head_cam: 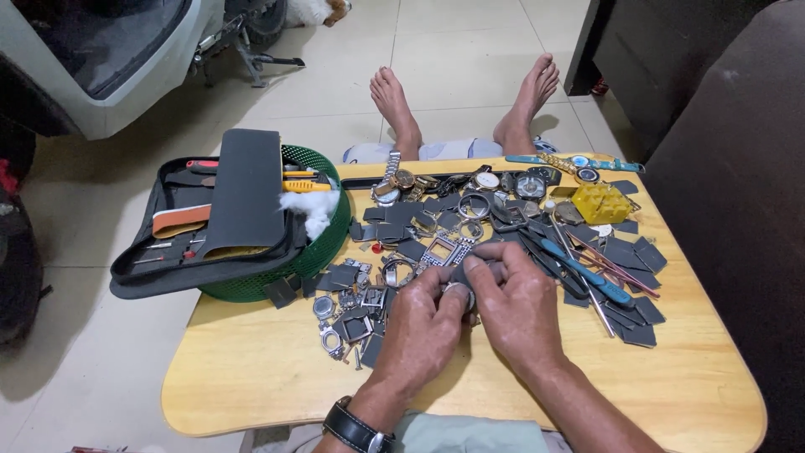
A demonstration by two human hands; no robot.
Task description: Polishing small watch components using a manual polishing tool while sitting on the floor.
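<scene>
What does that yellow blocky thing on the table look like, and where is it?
Find the wooden table, then its far right corner. The yellow block sits there, a chunky plastic cube with holes in it. It is the only bright yellow thing among grey watch parts.

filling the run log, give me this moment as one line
left hand: pinching small round metal part | right hand: gripping dark pad | surface: wooden table | nearby: blue-handled tool, yellow block

You've a pale wooden table (251,369) — strewn with dark grey pads (639,334). Green basket (323,252), yellow block (600,203), blue-handled tool (587,273) — white cotton (314,208).
</scene>
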